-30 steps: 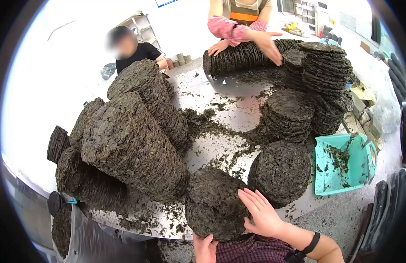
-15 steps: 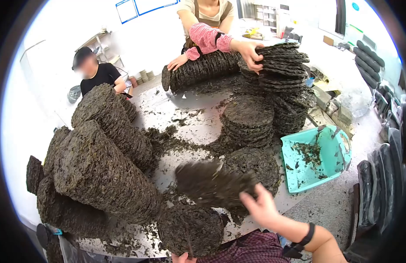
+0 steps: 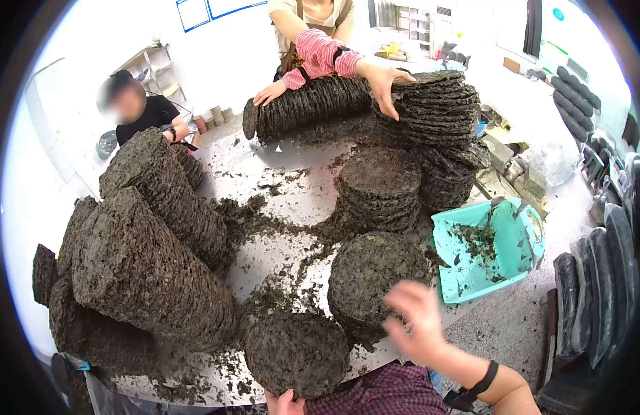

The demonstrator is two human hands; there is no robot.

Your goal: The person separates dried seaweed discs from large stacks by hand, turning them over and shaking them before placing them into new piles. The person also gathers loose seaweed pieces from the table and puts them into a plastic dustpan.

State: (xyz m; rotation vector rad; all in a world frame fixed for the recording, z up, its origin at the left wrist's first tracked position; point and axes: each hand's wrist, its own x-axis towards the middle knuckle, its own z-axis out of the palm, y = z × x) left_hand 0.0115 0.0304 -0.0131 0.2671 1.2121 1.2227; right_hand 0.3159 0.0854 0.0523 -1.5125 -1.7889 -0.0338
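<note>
My left hand is at the bottom edge, its fingers against the lower rim of a round dark seaweed-like disc stack at the table's near edge. My right hand is slightly blurred, fingers apart and holding nothing, over the lower right side of another round stack. Behind that stands a layered pile of discs. Long rolls of packed discs lie at the left.
A turquoise bin with dark scraps stands at the right. Across the white table, a co-worker's hand touches a tall disc pile. Another person is at the back left. Loose scraps lie between the stacks.
The blurred dark disc beside my right hand is no longer above the table, and the near right stack shows its whole top. My right hand is open over that stack. The view has shifted slightly.
</note>
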